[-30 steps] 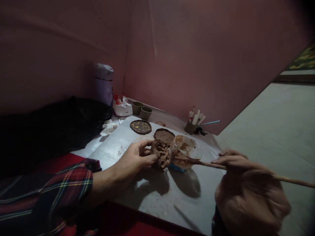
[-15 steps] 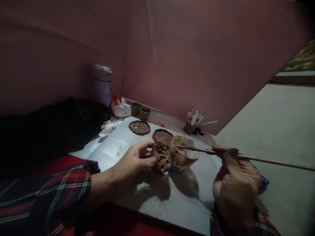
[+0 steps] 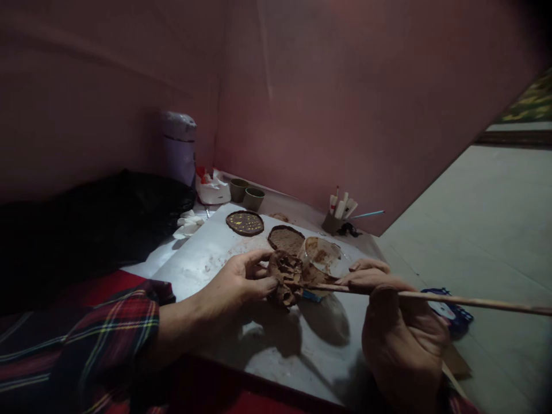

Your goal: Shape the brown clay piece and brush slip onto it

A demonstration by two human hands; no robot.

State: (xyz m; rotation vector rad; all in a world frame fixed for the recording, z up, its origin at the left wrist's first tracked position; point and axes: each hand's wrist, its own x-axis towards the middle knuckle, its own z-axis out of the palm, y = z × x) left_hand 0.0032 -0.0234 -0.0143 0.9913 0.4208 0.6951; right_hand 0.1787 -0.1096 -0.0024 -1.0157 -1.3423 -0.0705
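My left hand [image 3: 239,282] grips a lumpy brown clay piece [image 3: 282,276] above the white sheet [image 3: 276,339], thumb and fingers pinched on its left side. My right hand [image 3: 397,328] is closed around a long thin wooden stick [image 3: 457,299], whose tip touches the clay piece. A clear glass bowl [image 3: 323,259] smeared with brown paste stands just behind the clay, right of my left hand.
Two dark round discs [image 3: 245,222] [image 3: 286,237] lie farther back on the sheet. Two small green cups [image 3: 246,193], a white container [image 3: 213,188], a lilac jar [image 3: 179,146] and a holder of tools [image 3: 338,213] line the pink wall. A blue packet [image 3: 448,310] lies at right.
The stick's tip dropped from over the bowl down to the clay piece, and my right hand shifted left toward it. My left hand kept holding the clay.
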